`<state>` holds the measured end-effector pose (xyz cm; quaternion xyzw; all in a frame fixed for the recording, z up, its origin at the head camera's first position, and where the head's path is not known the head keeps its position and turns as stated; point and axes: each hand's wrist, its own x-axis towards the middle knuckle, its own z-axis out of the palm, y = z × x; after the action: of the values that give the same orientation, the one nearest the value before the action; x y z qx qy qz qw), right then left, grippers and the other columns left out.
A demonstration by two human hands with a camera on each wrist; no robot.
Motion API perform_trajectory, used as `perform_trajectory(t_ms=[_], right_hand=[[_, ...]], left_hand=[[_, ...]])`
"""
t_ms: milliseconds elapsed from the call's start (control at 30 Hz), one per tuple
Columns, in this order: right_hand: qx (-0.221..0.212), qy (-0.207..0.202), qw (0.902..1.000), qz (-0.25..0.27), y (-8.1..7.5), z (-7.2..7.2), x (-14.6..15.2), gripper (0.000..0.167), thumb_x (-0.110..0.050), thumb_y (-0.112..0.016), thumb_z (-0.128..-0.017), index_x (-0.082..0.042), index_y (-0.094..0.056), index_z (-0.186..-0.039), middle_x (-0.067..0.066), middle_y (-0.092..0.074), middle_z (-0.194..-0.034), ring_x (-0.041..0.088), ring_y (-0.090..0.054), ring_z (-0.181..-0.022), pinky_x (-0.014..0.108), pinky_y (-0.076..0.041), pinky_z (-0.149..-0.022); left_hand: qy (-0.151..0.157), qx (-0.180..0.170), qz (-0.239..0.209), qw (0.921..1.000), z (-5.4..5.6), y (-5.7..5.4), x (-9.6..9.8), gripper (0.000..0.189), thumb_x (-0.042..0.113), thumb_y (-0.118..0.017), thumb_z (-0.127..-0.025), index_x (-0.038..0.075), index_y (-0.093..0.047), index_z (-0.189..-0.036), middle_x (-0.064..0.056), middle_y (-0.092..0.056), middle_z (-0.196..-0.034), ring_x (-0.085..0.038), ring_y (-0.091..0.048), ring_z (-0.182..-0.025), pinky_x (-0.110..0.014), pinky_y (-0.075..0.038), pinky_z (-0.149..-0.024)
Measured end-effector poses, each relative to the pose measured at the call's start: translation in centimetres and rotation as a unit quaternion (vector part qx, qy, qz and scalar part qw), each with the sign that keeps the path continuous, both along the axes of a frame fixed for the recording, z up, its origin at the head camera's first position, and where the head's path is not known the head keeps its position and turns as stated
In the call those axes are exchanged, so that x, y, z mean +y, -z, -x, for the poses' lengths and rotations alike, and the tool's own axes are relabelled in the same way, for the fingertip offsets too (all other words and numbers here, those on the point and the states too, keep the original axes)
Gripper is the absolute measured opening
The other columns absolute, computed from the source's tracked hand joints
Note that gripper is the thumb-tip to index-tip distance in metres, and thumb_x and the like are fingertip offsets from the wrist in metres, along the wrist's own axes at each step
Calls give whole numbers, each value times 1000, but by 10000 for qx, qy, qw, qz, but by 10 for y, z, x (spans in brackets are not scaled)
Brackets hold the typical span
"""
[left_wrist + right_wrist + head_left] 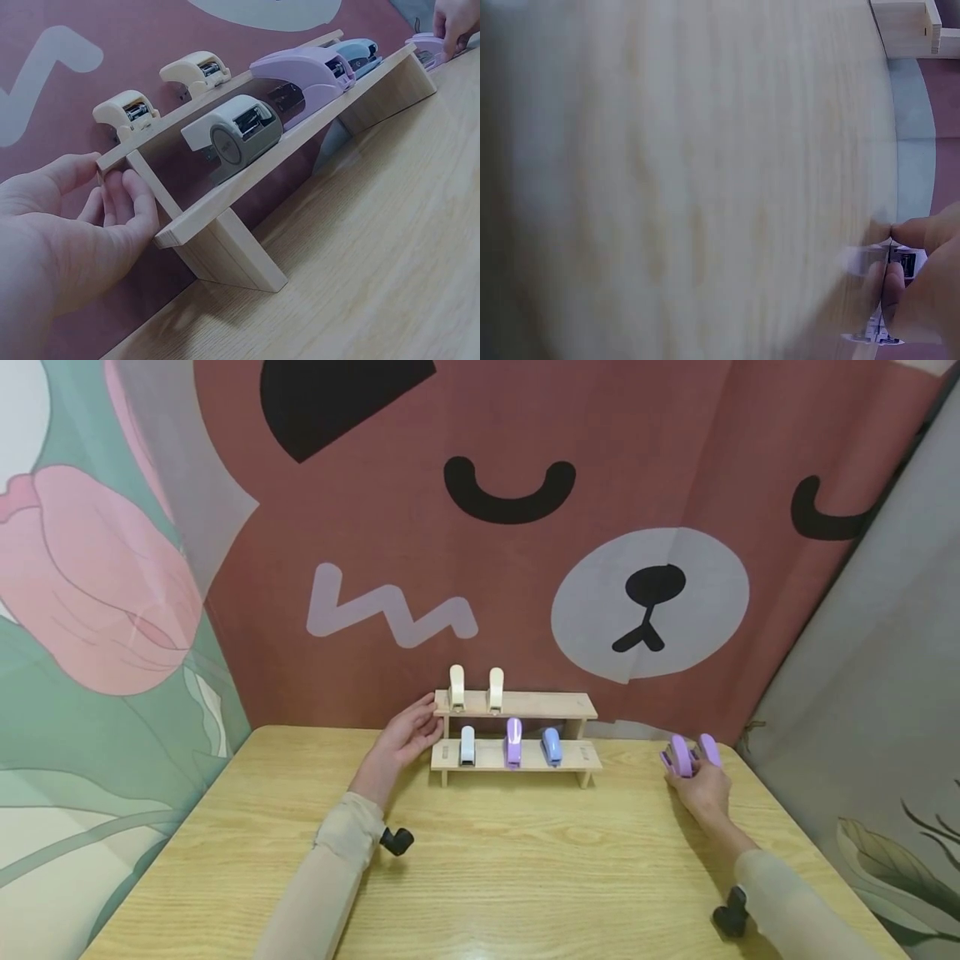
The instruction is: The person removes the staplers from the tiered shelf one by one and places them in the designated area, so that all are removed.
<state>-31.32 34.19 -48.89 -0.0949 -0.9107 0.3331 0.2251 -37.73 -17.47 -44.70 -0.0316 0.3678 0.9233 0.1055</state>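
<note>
A two-tier wooden rack [517,756] stands at the back of the table. My left hand [401,739] pinches the left end of its upper shelf, with fingers above and below the board in the left wrist view. Two cream staplers [457,687] [496,690] sit on that shelf. Along the lower shelf stand a white-and-grey stapler [238,135], a purple stapler [513,743] and a blue stapler [552,747]. At the table's back right, my right hand [705,789] grips a purple stapler [680,756], beside another purple stapler [708,749].
The wood-grain table [510,860] reaches back to a curtain [375,527] with a bear print. A grey curtain [862,693] hangs along the right edge. Black cameras [397,841] [731,912] are worn at both wrists.
</note>
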Motion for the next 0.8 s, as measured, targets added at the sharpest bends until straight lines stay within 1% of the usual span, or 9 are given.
perform_trajectory(t_ms=[100, 200, 333, 433, 533, 667, 733, 800], right_hand=[[-79, -18, 10000, 27, 0, -3, 0, 49, -10, -80, -84, 22, -60, -115, 34, -67, -96, 49, -62, -92, 58, -50, -83], [-150, -9, 9999, 9, -1, -6, 1, 51, -11, -81, -83, 22, -60, -117, 31, -68, -90, 44, -64, -87, 49, -52, -73], [-222, -7, 9997, -46, -4, -12, 3, 52, -14, -81, -83, 21, -60, -115, 25, -67, -85, 39, -63, -81, 40, -48, -65], [-204, -51, 9997, -89, -8, -16, 3, 50, -16, -81, -84, 19, -61, -112, 23, -66, -83, 38, -62, -79, 40, -48, -63], [-257, -72, 9996, -55, -11, -20, 2, 50, -19, -81, -85, 18, -62, -112, 22, -66, -86, 37, -62, -79, 38, -48, -63], [-415, -89, 9989, 219, -18, -25, -2, 53, -21, -81, -87, 18, -61, -117, 25, -67, -93, 33, -65, -77, 33, -50, -60], [-433, -114, 9980, 457, -22, -27, -5, 54, -21, -80, -88, 18, -60, -119, 27, -67, -95, 29, -68, -71, 30, -52, -56], [-405, -79, 9967, 694, -26, -29, -10, 51, -20, -78, -90, 17, -61, -119, 27, -68, -97, 25, -69, -65, 28, -53, -52]], left_hand=[[-6, -13, -35, 10000, 1, 1, 1, 49, 2, -56, -104, 10, -45, -152, -9, -53, -118, -16, -53, -98, -30, -49, -95], [7, -19, -88, 10000, 1, 1, 1, 49, 1, -55, -105, 9, -44, -152, -10, -52, -118, -17, -54, -97, -31, -49, -95], [-3, -68, -80, 9999, 0, 0, 1, 49, 1, -56, -104, 10, -45, -152, -10, -54, -115, -17, -54, -97, -31, -50, -94], [-19, -58, -31, 10000, -1, 0, 1, 50, 2, -57, -104, 10, -45, -152, -9, -56, -112, -17, -53, -98, -31, -50, -94], [-37, -57, -1, 10000, -1, 0, 0, 51, 3, -58, -104, 10, -45, -153, -8, -56, -110, -17, -53, -98, -30, -51, -93], [-16, -62, -12, 10000, -1, 0, -1, 51, 3, -58, -104, 11, -45, -153, -8, -54, -111, -17, -53, -98, -29, -52, -92], [9, -46, -30, 10000, -1, 0, -1, 51, 3, -57, -104, 11, -45, -153, -8, -54, -111, -17, -53, -98, -29, -51, -92], [21, -29, -32, 10000, -1, 0, 0, 51, 3, -56, -105, 10, -44, -153, -8, -55, -111, -17, -54, -97, -29, -51, -92]])
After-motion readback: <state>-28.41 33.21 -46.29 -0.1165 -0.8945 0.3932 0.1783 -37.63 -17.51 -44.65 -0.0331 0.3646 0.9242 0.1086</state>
